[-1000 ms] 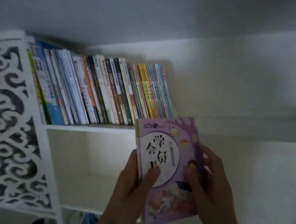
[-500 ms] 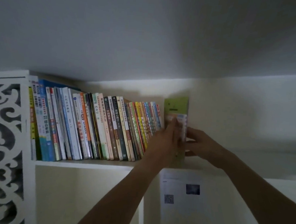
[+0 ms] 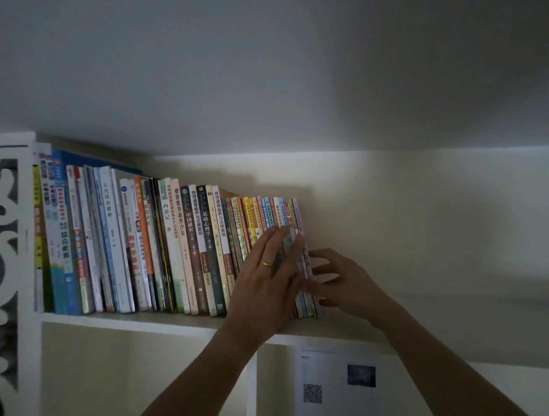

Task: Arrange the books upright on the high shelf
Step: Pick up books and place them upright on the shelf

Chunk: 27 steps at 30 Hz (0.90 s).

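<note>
Head view, centre frame: books (image 3: 175, 250) on high shelf (image 3: 127, 322), leaning left. Left hand (image 3: 271, 277), fingers straight, presses spines to steady them; right hand (image 3: 342, 283), loosely spread, touches lilac end book (image 3: 299, 218).

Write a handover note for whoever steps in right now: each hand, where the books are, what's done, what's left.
Left hand: open, straight fingers pressed flat against the spines at the right end of the row of books.
Right hand: open, fingers spread, touching the side of the pale purple book, the last one on the right.
Books: all on the high shelf, spines out, the whole row leaning left.
Done: the purple book is in the row.
Left: square up the right end so it stands straighter, then let go. Whether more books wait is not visible.
</note>
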### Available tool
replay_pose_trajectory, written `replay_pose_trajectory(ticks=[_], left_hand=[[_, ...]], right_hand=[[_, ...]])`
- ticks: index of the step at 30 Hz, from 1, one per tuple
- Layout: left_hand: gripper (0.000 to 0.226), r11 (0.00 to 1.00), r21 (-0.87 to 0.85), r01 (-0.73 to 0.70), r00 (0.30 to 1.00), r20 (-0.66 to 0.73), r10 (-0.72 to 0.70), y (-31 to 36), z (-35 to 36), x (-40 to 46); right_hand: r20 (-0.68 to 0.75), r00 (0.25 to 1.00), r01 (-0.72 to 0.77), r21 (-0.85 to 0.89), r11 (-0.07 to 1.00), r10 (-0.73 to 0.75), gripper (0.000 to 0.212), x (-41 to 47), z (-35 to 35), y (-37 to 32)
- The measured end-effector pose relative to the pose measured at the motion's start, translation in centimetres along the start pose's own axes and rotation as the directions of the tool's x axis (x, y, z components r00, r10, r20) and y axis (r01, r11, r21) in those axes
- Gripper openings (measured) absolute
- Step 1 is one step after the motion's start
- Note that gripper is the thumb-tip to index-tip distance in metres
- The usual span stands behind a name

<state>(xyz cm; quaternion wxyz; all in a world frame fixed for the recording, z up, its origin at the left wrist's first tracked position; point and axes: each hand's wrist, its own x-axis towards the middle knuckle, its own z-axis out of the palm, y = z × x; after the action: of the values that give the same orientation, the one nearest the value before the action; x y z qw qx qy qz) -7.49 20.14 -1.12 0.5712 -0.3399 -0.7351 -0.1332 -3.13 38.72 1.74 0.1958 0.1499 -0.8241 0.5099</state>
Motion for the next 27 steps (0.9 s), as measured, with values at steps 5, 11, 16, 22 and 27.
replay_pose_trajectory(ticks=[5,11,16,22,27], left_hand=[[0.057,0.999,-0.022,0.024,1.000,0.014,-0.023,0.4,-0.3,0.1],[0.061,0.993,0.117,0.017,0.999,0.036,-0.022,1.4,-0.8,0.5],[0.073,0.955,0.224,0.193,0.977,0.040,-0.207,2.3,-1.8,5.8],[0.049,0.925,0.225,0.305,0.950,-0.006,-0.312,3.6,-2.7,7.2],[0.045,0.928,-0.155,0.340,0.939,-0.005,-0.345,5.8,-4.6,6.4]], right_hand=[[-0.018,0.999,0.029,-0.004,1.000,-0.029,0.058,-0.3,-0.2,1.1],[-0.100,0.978,0.146,-0.291,0.945,-0.182,0.032,-1.3,0.0,1.7],[-0.093,0.930,0.202,-0.677,0.707,-0.354,0.025,-1.4,0.4,2.1],[-0.108,0.928,0.196,-0.670,0.716,-0.356,0.026,-2.0,0.3,1.5],[-0.106,0.923,0.219,-0.644,0.733,-0.369,0.022,-1.9,0.3,1.5]])
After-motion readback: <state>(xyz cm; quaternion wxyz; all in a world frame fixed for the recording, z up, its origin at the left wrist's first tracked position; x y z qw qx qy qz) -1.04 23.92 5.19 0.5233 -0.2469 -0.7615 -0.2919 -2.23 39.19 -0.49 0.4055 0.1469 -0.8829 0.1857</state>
